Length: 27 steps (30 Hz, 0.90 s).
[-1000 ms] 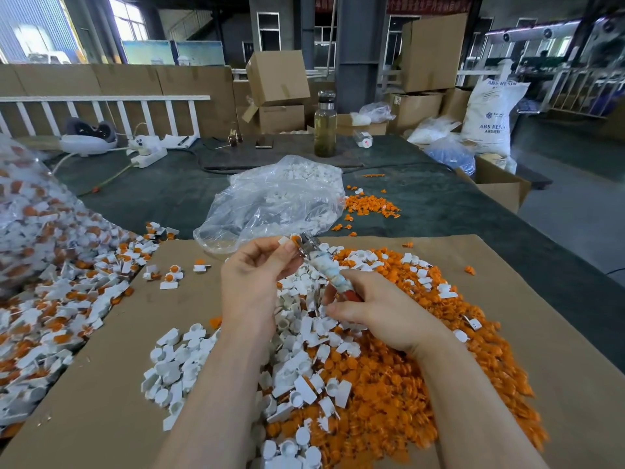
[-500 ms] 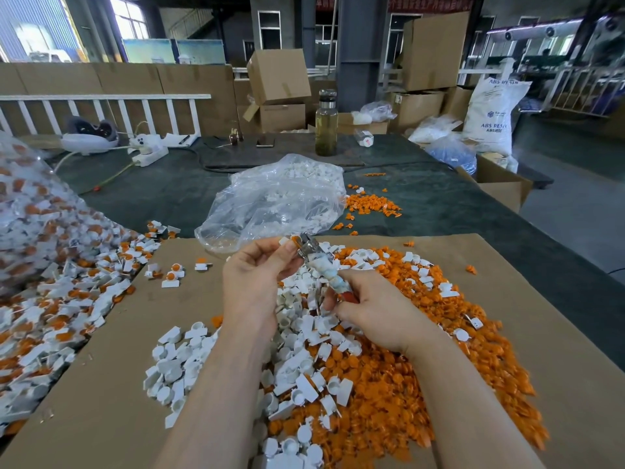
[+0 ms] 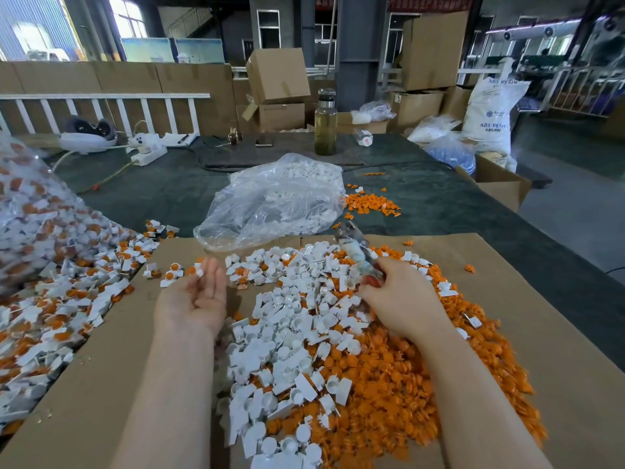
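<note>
One small piece [image 3: 199, 272] sits loose at the fingertips of my open left hand [image 3: 198, 299]; my right hand [image 3: 402, 299] grips the tool [image 3: 355, 253] above the pile [image 3: 297, 319]. Unpinched, it could roll off and get lost there.

Soft, even daylight enters from blown-out windows [image 3: 126, 18] far left; shadows are faint. Wide-angle bending warps the edges; the tool [image 3: 354, 248] and left-edge bag [image 3: 30, 214] are motion-blurred
</note>
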Each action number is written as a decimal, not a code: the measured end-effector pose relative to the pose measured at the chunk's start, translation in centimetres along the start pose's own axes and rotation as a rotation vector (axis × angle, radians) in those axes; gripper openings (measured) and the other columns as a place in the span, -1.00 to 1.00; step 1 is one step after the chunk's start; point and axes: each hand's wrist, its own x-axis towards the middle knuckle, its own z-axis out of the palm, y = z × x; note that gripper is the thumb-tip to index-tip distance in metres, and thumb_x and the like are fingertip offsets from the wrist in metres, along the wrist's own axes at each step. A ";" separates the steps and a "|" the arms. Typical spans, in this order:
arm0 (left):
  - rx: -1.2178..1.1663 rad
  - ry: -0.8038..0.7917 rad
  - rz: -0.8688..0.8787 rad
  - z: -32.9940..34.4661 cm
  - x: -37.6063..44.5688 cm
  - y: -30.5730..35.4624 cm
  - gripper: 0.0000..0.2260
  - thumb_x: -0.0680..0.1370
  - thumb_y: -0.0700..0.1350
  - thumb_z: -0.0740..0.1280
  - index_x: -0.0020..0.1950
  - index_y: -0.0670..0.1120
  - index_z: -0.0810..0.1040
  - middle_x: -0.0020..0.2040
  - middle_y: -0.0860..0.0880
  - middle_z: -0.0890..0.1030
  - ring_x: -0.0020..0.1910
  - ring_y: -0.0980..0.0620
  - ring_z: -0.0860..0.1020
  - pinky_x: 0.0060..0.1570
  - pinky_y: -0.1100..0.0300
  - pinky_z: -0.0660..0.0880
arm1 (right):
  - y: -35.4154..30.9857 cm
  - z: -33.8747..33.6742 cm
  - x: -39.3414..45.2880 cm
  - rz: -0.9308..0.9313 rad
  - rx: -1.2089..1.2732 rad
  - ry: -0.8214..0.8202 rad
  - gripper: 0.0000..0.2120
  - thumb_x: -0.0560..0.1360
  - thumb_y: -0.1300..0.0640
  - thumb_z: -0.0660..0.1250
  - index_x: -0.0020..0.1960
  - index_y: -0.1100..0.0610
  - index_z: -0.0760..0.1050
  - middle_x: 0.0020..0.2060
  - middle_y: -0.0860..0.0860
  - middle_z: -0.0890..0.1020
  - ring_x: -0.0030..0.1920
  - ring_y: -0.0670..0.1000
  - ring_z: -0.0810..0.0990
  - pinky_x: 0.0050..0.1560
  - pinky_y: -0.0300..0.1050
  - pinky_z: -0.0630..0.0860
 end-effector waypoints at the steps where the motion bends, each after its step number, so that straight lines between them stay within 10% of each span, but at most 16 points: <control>1: -0.041 0.005 0.003 -0.1 0.2 0.2 -0.86 0.68 -0.26 0.12 0.03 -0.24 0.45 -0.07 -0.15 0.68 -0.12 -0.02 0.71 -0.15 0.15 0.65 | 0.3 0.0 0.1 0.032 -0.038 0.016 -0.83 0.50 0.08 0.27 -0.26 0.02 0.37 -0.36 -0.04 0.53 -0.35 -0.05 0.48 -0.42 -0.17 0.28; 12: -0.127 0.018 0.095 -0.6 0.2 0.4 -0.91 0.62 -0.29 0.28 0.06 -0.23 0.57 0.00 -0.14 0.69 -0.06 0.03 0.71 0.00 0.16 0.65 | 1.1 -0.3 0.2 0.253 -0.266 -0.033 -0.91 0.46 0.09 0.25 -0.19 0.04 0.35 -0.23 0.01 0.53 -0.24 0.00 0.52 -0.35 -0.14 0.42; 16: 0.627 0.062 0.257 -0.1 -0.3 -0.4 -0.85 0.54 -0.21 0.43 0.09 -0.04 0.63 -0.13 0.02 0.73 -0.18 0.18 0.67 -0.06 0.22 0.62 | 0.8 0.0 0.1 0.259 -0.298 -0.026 -0.89 0.44 0.09 0.29 -0.18 0.01 0.35 -0.25 -0.03 0.51 -0.27 -0.04 0.49 -0.36 -0.15 0.44; 22: 1.941 -0.136 0.681 -1.1 0.7 -2.5 -0.59 0.63 -0.21 0.21 0.48 0.00 0.41 0.44 -0.09 0.43 0.22 -0.09 0.47 0.21 0.01 0.45 | 0.7 0.7 -0.1 0.200 -0.426 -0.007 -0.88 0.47 0.03 0.31 -0.11 -0.01 0.36 -0.25 -0.09 0.44 -0.32 -0.10 0.43 -0.46 -0.20 0.32; 27: 2.264 -0.215 0.725 -1.4 0.8 -2.9 -0.57 0.61 -0.20 0.19 0.46 0.08 0.44 0.53 -0.03 0.32 0.42 -0.16 0.33 0.38 -0.07 0.35 | 0.8 0.9 0.0 0.162 -0.455 -0.016 -0.87 0.47 0.02 0.33 -0.12 -0.01 0.39 -0.23 -0.07 0.45 -0.32 -0.09 0.45 -0.47 -0.21 0.32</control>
